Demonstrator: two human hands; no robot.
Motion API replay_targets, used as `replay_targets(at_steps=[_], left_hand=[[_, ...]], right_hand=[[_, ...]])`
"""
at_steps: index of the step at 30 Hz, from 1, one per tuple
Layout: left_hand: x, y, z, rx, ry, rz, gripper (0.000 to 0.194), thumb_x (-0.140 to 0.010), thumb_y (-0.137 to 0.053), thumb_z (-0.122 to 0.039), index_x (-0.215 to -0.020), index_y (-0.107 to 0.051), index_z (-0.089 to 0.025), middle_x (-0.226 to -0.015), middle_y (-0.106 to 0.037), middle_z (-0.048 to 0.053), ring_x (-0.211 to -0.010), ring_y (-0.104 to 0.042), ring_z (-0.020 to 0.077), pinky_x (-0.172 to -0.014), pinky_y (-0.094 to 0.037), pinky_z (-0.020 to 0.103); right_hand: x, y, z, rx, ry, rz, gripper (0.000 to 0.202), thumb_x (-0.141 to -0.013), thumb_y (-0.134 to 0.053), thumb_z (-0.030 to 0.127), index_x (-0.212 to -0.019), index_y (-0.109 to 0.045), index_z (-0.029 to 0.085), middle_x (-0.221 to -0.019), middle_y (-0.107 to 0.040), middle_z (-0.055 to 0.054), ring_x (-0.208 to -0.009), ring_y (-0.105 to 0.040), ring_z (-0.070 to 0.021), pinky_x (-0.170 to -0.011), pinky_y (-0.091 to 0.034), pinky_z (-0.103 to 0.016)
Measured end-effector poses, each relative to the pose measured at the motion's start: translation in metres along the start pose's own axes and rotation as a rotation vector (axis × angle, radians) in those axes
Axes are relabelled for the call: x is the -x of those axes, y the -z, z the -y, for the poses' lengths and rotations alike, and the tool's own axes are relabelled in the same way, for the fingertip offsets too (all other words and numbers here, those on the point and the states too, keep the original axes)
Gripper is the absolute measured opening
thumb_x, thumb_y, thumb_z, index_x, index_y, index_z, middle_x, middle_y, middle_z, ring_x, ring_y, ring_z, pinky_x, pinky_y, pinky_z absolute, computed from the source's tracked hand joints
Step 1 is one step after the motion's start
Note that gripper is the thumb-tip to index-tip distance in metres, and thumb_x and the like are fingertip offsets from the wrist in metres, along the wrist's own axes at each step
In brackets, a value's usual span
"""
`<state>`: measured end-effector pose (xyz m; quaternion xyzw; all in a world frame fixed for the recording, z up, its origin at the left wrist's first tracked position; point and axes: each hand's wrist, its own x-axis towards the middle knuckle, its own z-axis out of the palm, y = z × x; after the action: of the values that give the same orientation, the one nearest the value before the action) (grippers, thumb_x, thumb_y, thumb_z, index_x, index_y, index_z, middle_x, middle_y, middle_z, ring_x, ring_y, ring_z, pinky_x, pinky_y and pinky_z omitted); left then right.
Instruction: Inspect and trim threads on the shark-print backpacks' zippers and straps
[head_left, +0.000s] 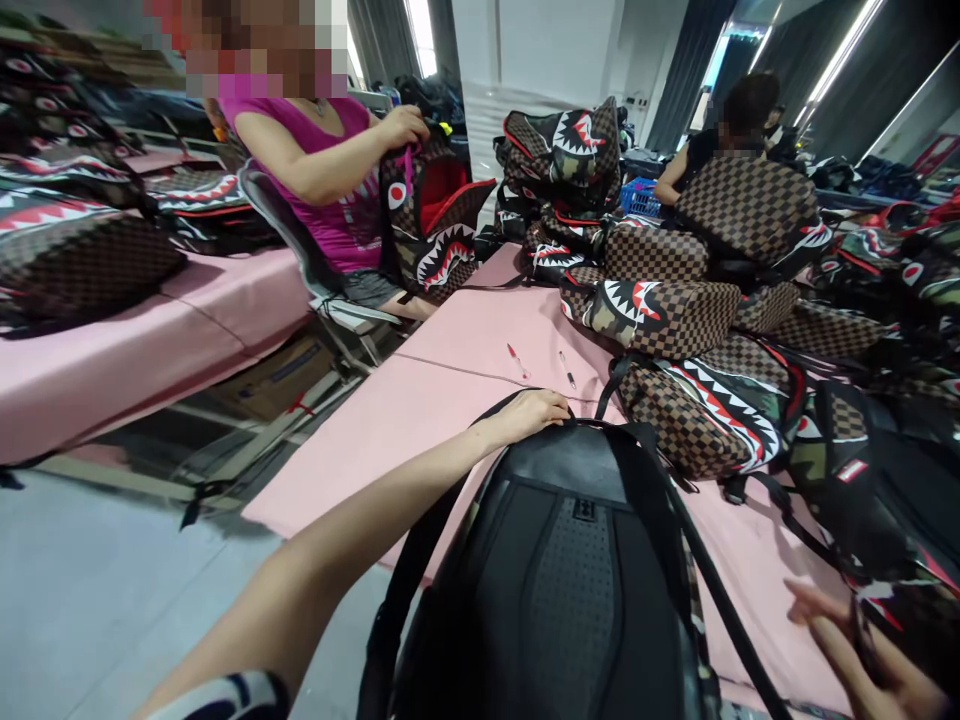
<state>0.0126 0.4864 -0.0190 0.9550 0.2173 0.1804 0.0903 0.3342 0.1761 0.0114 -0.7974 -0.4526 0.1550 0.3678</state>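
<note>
A black backpack [577,560] stands in front of me, its padded back panel and shoulder straps facing me. My left hand [534,414] is closed over the top edge of this backpack, at its carry handle. Off to the right, my right hand [862,640] is apart from the backpack and blurred. Its fingers are bent around a narrow dark item that I cannot make out. Just beyond that hand lies another backpack [870,480] with black, camouflage and checkered parts.
Checkered shark-mouth backpacks [675,315] are heaped along the right of the pink-covered table [450,350]. A small red-tipped tool [517,360] and a pen [568,370] lie near the middle. A seated person [315,170] handles an open backpack [435,215]; another person [750,110] sits farther back.
</note>
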Motion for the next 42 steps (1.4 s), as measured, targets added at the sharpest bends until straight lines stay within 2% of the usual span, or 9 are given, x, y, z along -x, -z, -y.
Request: replay_targets(at_steps=[3, 6, 10, 13, 16, 35, 38, 40, 42], left_hand=[[0.003, 0.003, -0.002, -0.068, -0.034, 0.018, 0.019, -0.086, -0.048, -0.017, -0.092, -0.066, -0.018, -0.099, -0.066, 0.004, -0.092, -0.059, 0.0165, -0.077, -0.044, 0.025], [0.003, 0.001, -0.006, -0.069, -0.009, 0.011, 0.018, -0.086, -0.047, -0.018, -0.089, -0.065, -0.017, -0.096, -0.066, 0.004, -0.089, -0.059, 0.0163, -0.076, -0.043, 0.025], [0.001, -0.011, -0.004, 0.113, 0.171, -0.086, 0.018, -0.083, -0.048, -0.017, -0.082, -0.066, -0.017, -0.090, -0.066, 0.002, -0.084, -0.060, 0.0142, -0.076, -0.043, 0.023], [0.001, -0.020, -0.005, 0.257, 0.314, -0.146, 0.017, -0.080, -0.047, -0.016, -0.080, -0.065, -0.017, -0.085, -0.065, 0.002, -0.080, -0.060, 0.0135, -0.075, -0.043, 0.023], [0.002, -0.023, -0.007, 0.312, 0.369, -0.154, 0.017, -0.079, -0.046, -0.015, -0.077, -0.063, -0.017, -0.084, -0.064, 0.002, -0.079, -0.058, 0.0142, -0.075, -0.043, 0.023], [0.002, -0.022, -0.014, 0.282, 0.383, -0.172, 0.016, -0.079, -0.044, -0.014, -0.078, -0.060, -0.016, -0.085, -0.062, 0.005, -0.081, -0.056, 0.0161, -0.079, -0.043, 0.028], [-0.001, -0.018, -0.010, 0.489, 0.481, -0.218, 0.015, -0.078, -0.046, -0.018, -0.076, -0.061, -0.015, -0.082, -0.063, 0.006, -0.080, -0.058, 0.0173, -0.080, -0.044, 0.031], [-0.001, -0.008, -0.010, 0.742, 0.562, -0.307, 0.021, -0.081, -0.046, -0.026, -0.075, -0.061, -0.013, -0.080, -0.065, 0.008, -0.082, -0.060, 0.0190, -0.080, -0.046, 0.032], [0.007, 0.006, -0.016, 0.876, 0.556, -0.378, 0.030, -0.084, -0.042, -0.034, -0.074, -0.061, -0.012, -0.083, -0.066, 0.010, -0.087, -0.062, 0.0210, -0.081, -0.047, 0.034]], right_hand=[[-0.031, -0.016, 0.070, 0.132, 0.217, 0.118, 0.049, -0.076, -0.049, 0.055, -0.113, -0.056, 0.024, -0.099, -0.068, -0.005, -0.093, -0.063, -0.0240, -0.076, -0.050, -0.031], [-0.062, -0.061, 0.135, 0.344, 0.381, 0.125, 0.038, -0.084, -0.042, 0.050, -0.108, -0.054, 0.024, -0.096, -0.068, -0.005, -0.084, -0.064, -0.0227, -0.068, -0.047, -0.031], [-0.095, -0.129, 0.173, 0.514, 0.607, 0.246, 0.024, -0.085, -0.050, 0.038, -0.100, -0.061, 0.023, -0.095, -0.066, -0.004, -0.088, -0.061, -0.0209, -0.071, -0.042, -0.028], [-0.114, -0.160, 0.180, 0.583, 0.623, 0.313, 0.021, -0.084, -0.052, 0.035, -0.093, -0.067, 0.023, -0.096, -0.065, -0.004, -0.095, -0.057, -0.0205, -0.071, -0.040, -0.027], [-0.125, -0.173, 0.183, 0.623, 0.566, 0.387, 0.024, -0.084, -0.051, 0.036, -0.088, -0.070, 0.023, -0.094, -0.066, -0.004, -0.092, -0.058, -0.0199, -0.067, -0.038, -0.026], [-0.138, -0.186, 0.187, 0.610, 0.464, 0.523, 0.019, -0.074, -0.061, 0.032, -0.086, -0.072, 0.024, -0.090, -0.070, -0.005, -0.089, -0.062, -0.0222, -0.066, -0.038, -0.027], [-0.140, -0.184, 0.186, 0.572, 0.450, 0.530, 0.017, -0.073, -0.060, 0.031, -0.084, -0.072, 0.024, -0.089, -0.070, -0.004, -0.089, -0.062, -0.0226, -0.066, -0.038, -0.027], [-0.140, -0.182, 0.183, 0.515, 0.436, 0.534, 0.018, -0.075, -0.059, 0.033, -0.086, -0.071, 0.025, -0.089, -0.070, -0.002, -0.089, -0.062, -0.0220, -0.066, -0.038, -0.027], [-0.141, -0.179, 0.177, 0.435, 0.418, 0.531, 0.020, -0.076, -0.057, 0.035, -0.088, -0.070, 0.025, -0.088, -0.070, -0.001, -0.087, -0.062, -0.0209, -0.067, -0.038, -0.027]])
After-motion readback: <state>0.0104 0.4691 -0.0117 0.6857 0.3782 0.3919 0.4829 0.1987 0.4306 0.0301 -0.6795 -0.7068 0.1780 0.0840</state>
